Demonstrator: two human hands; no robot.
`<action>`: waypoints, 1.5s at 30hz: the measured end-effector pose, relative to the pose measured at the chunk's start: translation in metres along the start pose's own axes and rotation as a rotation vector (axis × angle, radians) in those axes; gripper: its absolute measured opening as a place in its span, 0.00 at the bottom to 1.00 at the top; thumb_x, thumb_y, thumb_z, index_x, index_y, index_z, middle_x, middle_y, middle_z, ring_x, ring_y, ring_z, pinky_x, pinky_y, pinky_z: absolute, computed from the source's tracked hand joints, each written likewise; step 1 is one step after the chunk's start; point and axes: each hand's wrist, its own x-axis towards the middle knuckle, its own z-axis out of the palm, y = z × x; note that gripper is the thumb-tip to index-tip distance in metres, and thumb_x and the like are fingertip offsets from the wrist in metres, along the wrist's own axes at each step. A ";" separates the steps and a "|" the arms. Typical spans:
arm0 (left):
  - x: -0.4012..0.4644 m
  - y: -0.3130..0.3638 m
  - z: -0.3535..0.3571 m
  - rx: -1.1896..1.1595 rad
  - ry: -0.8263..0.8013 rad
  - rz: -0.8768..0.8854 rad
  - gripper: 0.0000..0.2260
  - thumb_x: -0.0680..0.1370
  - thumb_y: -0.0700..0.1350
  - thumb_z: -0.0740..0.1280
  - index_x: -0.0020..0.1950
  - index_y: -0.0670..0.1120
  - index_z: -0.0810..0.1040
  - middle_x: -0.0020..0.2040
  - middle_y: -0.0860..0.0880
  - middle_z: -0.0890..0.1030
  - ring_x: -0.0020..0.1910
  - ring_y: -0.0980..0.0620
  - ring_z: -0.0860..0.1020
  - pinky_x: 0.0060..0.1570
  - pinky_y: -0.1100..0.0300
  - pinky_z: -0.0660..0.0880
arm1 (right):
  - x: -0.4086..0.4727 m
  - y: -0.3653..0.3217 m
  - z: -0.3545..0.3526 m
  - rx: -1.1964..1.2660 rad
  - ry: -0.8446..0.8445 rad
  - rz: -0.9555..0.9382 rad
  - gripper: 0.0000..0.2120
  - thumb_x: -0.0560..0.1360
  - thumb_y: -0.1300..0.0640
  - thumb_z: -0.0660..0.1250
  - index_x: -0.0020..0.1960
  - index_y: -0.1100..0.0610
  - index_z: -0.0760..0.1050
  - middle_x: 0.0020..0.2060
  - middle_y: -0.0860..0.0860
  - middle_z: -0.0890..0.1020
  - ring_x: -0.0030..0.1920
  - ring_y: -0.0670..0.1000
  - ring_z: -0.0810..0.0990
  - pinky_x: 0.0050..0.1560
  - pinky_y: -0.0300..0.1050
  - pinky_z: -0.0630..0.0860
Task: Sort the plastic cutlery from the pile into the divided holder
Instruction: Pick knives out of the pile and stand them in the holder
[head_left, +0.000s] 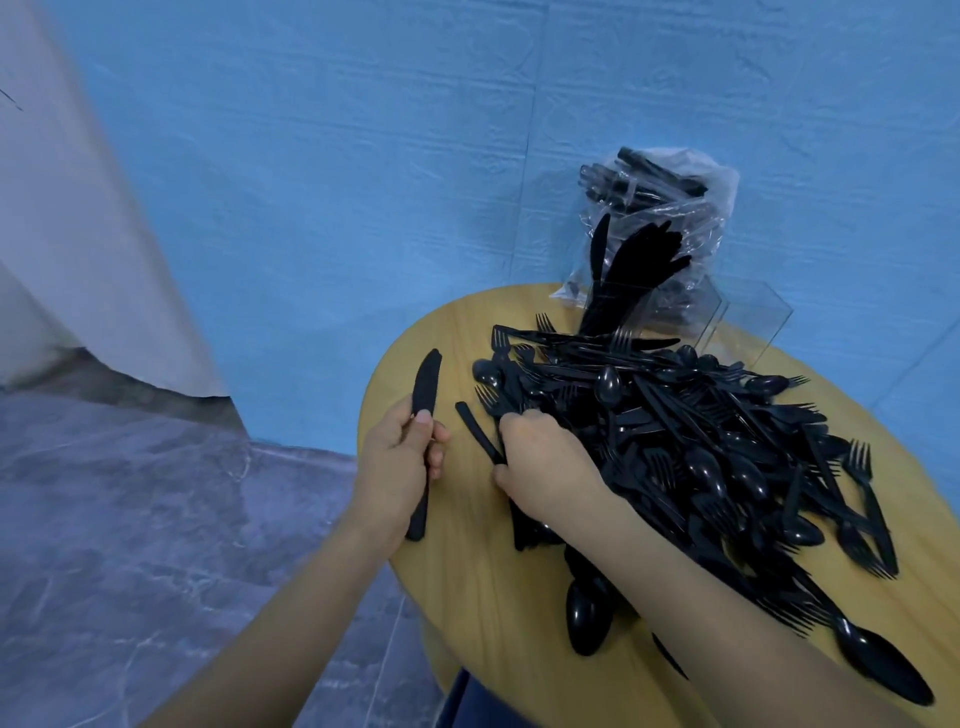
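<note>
A big pile of black plastic cutlery (691, 441), forks, spoons and knives mixed, covers the round wooden table (457, 566). My left hand (397, 462) grips a black knife (426, 387) off the table's left edge, blade pointing up and away. My right hand (540, 462) sits at the pile's left edge, fingers curled round another black utensil handle (475, 426) that sticks out up-left. The clear divided holder (737, 322) stands at the table's far side; its left compartment holds several black knives (623, 275) upright, and the right compartments look see-through.
A clear plastic bag (670, 208) with more black cutlery leans against the blue wall behind the holder. A lone black spoon (584, 616) lies near the front of the table. Grey marble floor (156, 519) lies to the left.
</note>
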 end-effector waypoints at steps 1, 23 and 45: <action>-0.001 0.000 0.000 -0.006 0.010 0.008 0.11 0.83 0.39 0.55 0.43 0.41 0.73 0.31 0.50 0.71 0.26 0.59 0.68 0.27 0.67 0.67 | 0.002 -0.001 0.000 -0.020 0.003 0.007 0.04 0.77 0.64 0.62 0.50 0.59 0.70 0.50 0.55 0.73 0.43 0.53 0.72 0.41 0.42 0.67; -0.002 -0.005 0.006 0.058 0.017 0.056 0.09 0.83 0.40 0.54 0.48 0.43 0.72 0.34 0.50 0.74 0.26 0.61 0.68 0.28 0.66 0.67 | 0.019 0.012 -0.016 0.273 -0.010 0.019 0.05 0.71 0.61 0.67 0.39 0.60 0.71 0.33 0.51 0.73 0.33 0.50 0.72 0.35 0.44 0.70; -0.001 0.018 0.027 0.100 -0.027 0.036 0.09 0.83 0.41 0.54 0.49 0.42 0.73 0.34 0.51 0.73 0.26 0.60 0.68 0.27 0.69 0.68 | -0.005 0.077 -0.056 1.234 0.334 0.291 0.14 0.74 0.63 0.69 0.33 0.57 0.69 0.30 0.50 0.73 0.31 0.47 0.72 0.35 0.39 0.72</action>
